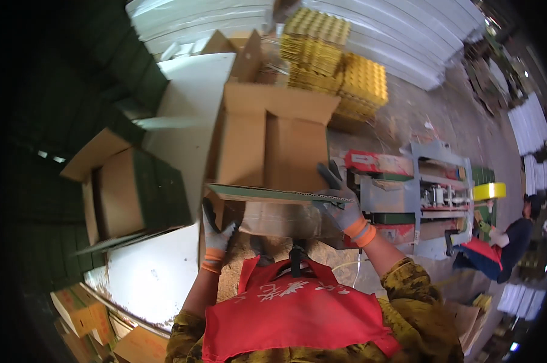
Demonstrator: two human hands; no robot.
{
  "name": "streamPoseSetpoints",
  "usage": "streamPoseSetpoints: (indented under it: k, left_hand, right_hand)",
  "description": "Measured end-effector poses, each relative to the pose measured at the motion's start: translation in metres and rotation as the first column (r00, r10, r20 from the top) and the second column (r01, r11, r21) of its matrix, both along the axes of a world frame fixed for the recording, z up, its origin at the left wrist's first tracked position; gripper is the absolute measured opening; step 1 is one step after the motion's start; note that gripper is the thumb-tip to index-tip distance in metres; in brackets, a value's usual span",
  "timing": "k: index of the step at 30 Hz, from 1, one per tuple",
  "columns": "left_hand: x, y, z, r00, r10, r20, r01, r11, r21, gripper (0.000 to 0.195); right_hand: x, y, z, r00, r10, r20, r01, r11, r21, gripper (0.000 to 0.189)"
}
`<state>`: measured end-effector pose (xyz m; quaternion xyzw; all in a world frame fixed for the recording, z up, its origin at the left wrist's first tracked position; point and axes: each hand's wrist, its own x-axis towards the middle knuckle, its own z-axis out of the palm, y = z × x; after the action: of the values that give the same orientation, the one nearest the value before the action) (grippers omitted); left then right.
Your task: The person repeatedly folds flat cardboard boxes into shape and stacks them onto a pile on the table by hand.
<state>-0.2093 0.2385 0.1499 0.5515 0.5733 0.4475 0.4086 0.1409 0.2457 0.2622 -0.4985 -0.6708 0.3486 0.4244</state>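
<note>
In front of me is an open cardboard carton (296, 154), brown inside, with a green outer face on its near flap (273, 194). My right hand (341, 204), in a grey glove with an orange cuff, grips the carton at its near right corner, where the flap crosses over the glove. Just below the near left corner is my left hand (217, 231), gloved alike, with thumb and fingers apart and nothing visible between them. Whether its fingertips touch the cardboard cannot be told. Beneath the near flap, a blurred brown surface (278, 220) shows.
A white-topped table (178, 113) stands on the left, with another open green carton (160, 190) beside it. Yellow egg trays (316, 41) are stacked ahead. To the right is a carton-sealing machine (436, 195) with yellow tape (489, 191); a person (513, 245) is beyond it.
</note>
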Motion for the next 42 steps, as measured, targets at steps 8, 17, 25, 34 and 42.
streamPoseSetpoints:
  k: [8,17,25,34,42]
  left_hand:
    - [0.175,0.013,-0.107,0.999,-0.050,0.007,0.049,0.935,-0.352,0.106]
    - [0.188,0.021,-0.158,0.999,-0.001,0.037,0.009,0.973,-0.229,0.086]
    - [0.262,0.012,-0.091,0.856,-0.037,0.515,0.399,0.681,-0.614,0.068]
    - [0.065,-0.011,-0.071,0.841,0.263,0.474,-0.184,0.961,-0.206,0.054]
    - [-0.068,-0.019,-0.033,0.967,0.115,-0.229,-0.157,0.972,-0.174,0.049]
  right_hand:
    - [0.110,-0.094,-0.140,0.929,-0.290,0.228,0.345,0.903,-0.256,0.074]
    - [0.058,0.082,-0.095,0.739,-0.139,0.660,0.159,0.987,0.030,0.062]
    - [0.075,-0.029,-0.135,0.641,-0.111,0.760,0.273,0.958,-0.090,0.063]
    - [-0.209,0.070,0.075,0.923,0.384,-0.021,-0.350,0.862,0.366,0.080]
    - [-0.267,0.069,0.088,0.901,0.381,0.206,-0.431,0.841,0.327,0.023]
